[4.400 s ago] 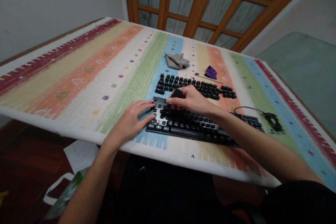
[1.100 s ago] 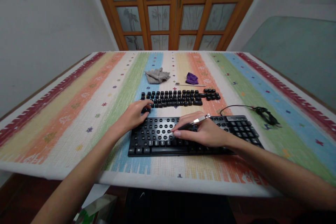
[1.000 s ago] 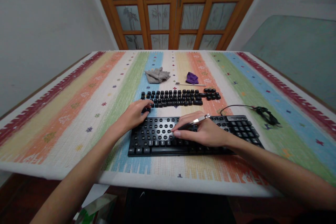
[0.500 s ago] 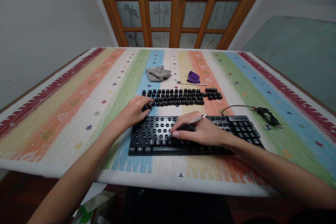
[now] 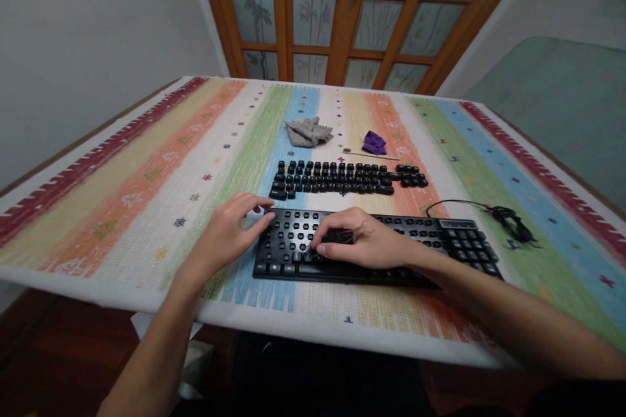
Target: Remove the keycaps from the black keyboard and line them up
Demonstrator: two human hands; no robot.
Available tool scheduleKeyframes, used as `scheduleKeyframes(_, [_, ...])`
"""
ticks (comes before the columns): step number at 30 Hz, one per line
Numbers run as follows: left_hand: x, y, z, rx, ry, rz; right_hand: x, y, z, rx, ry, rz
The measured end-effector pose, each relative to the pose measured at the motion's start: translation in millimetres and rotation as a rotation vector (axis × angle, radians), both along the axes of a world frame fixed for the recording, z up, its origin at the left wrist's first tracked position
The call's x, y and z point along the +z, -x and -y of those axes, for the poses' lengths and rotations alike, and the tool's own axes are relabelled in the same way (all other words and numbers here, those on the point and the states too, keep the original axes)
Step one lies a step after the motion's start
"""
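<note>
A black keyboard (image 5: pixel 372 277) lies flat near the table's front edge; many key positions on its left and middle show bare stems, while the number pad and part of the bottom row have caps. My right hand (image 5: pixel 364 241) rests over its middle, thumb and fingertips pinched down at a lower-left key position; what they hold is hidden by the hand. Beside the keyboard's upper left corner is my left hand (image 5: pixel 229 228), thumb and fingers apart with nothing seen between them. Loose black keycaps (image 5: pixel 337 177) lie in rows just behind the keyboard.
A grey cloth (image 5: pixel 309 133) and a purple cloth (image 5: pixel 374 143) lie farther back, with a thin brush (image 5: pixel 372 154) in front of them. The keyboard's bundled cable (image 5: pixel 511 223) is at right. A striped cloth (image 5: pixel 161 208) covers the table.
My left hand has drawn back from the loose keycaps toward me and opened. The slim silver tool seen in my right hand no longer shows. The view has shifted slightly.
</note>
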State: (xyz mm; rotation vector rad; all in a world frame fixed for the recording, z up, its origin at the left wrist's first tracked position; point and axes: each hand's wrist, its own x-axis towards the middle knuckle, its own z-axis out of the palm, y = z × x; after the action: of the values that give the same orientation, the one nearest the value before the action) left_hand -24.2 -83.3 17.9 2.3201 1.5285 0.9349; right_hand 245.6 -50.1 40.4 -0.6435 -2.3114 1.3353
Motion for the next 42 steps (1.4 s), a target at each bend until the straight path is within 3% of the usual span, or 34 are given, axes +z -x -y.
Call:
scheduleKeyframes(6, [-21.2,-2.7,34.2,0.114,0.022,0.143,-5.2,13.9,3.8,-0.081,0.058,0.072])
scheduleKeyframes(10, [-30.5,-5.1,43.9,0.131,0.003,0.21,-0.4,22.5,6.3,-0.088,-0.02,0.116])
scheduleKeyframes(17, [-40.5,-6.1,46.8,0.113,-0.008,0.191,-1.0,33.1,8.8,-0.117,-0.112,0.108])
scheduleKeyframes(25, [-43.9,-6.8,46.0,0.098,-0.039,0.172,-3.6,45.8,11.4,0.011,-0.276,0.19])
scheduleKeyframes(30, [-41.9,-6.3,45.9,0.1,-0.034,0.145,4.5,50.1,8.8,0.005,-0.363,0.26])
scheduleKeyframes(37, [-42.8,-5.1,45.1,0.088,-0.018,0.142,0.5,50.3,6.3,-0.145,-0.163,0.225])
scheduleKeyframes(42, [-44.2,-4.2,44.7,0.086,-0.016,0.135,4.2,53.8,-14.3,-0.243,0.046,0.188])
